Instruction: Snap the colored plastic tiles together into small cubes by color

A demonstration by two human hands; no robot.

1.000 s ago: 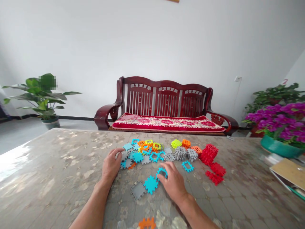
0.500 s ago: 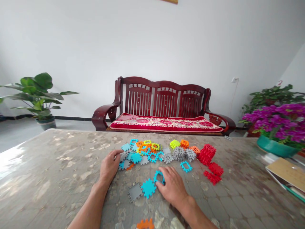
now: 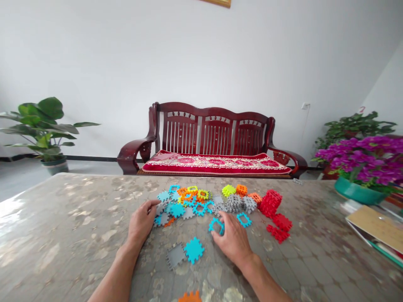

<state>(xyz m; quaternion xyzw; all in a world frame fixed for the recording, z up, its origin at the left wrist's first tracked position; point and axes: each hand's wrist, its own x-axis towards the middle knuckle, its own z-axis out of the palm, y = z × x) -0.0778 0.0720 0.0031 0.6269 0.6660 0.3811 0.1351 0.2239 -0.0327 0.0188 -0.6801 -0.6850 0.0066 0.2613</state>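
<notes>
My right hand [image 3: 233, 238] pinches a blue square-frame interlocking tile [image 3: 216, 226] between thumb and fingers, at or just above the tabletop. To its left lie a solid blue tile [image 3: 194, 250] and a grey tile [image 3: 176, 255], side by side with toothed edges. My left hand [image 3: 142, 222] rests at the left edge of a mixed tile pile, fingers bent and apart, fingertips by a grey tile [image 3: 161, 207]. Whether they touch it is unclear. Another blue frame tile [image 3: 243, 219] lies beyond my right hand.
Grey tiles [image 3: 235, 203] are bunched right of the mixed pile, with stacked red tiles [image 3: 270, 203] farther right. An orange tile [image 3: 190, 297] lies at the near edge. A green flower pot [image 3: 359, 189] and books [image 3: 374, 222] occupy the right side. Behind the table [image 3: 78, 235] stands a wooden bench [image 3: 217, 134].
My right hand has moved the blue frame tile away from the solid blue tile, to the right and farther off. My left hand stays by the pile. The view has shifted slightly.
</notes>
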